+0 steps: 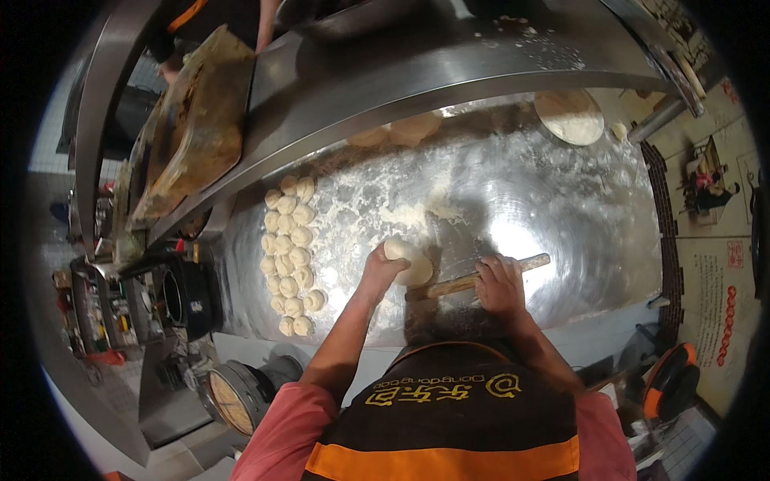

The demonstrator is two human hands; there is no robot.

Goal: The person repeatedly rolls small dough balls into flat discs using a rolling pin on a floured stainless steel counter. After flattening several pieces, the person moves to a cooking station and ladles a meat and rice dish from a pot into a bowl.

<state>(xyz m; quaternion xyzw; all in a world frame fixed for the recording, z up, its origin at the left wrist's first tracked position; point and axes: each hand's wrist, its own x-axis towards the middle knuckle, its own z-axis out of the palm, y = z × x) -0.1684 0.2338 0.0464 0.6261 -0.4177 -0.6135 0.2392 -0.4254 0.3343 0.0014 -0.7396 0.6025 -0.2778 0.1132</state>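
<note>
My left hand point(384, 268) grips the left edge of a flat, pale round of dough point(416, 267), its thumb lying on top. To the right, my right hand point(500, 281) is closed over a wooden rolling pin point(448, 287), which slants up to the right across the steel worktop point(577, 198). The pin's left end lies just below the dough round. Several pleated dough buns point(284, 245) stand in uneven columns on the left of the worktop. Loose flour point(415, 210) is spread over the steel beyond my hands.
A raised steel shelf point(361, 78) crosses the far side, with a greasy rectangular container point(204, 114) on its left. Under the shelf's right part sits a round bowl with flour point(571, 120). A steamer basket point(231, 397) stands at lower left. Another person's arm point(266, 24) shows beyond the shelf.
</note>
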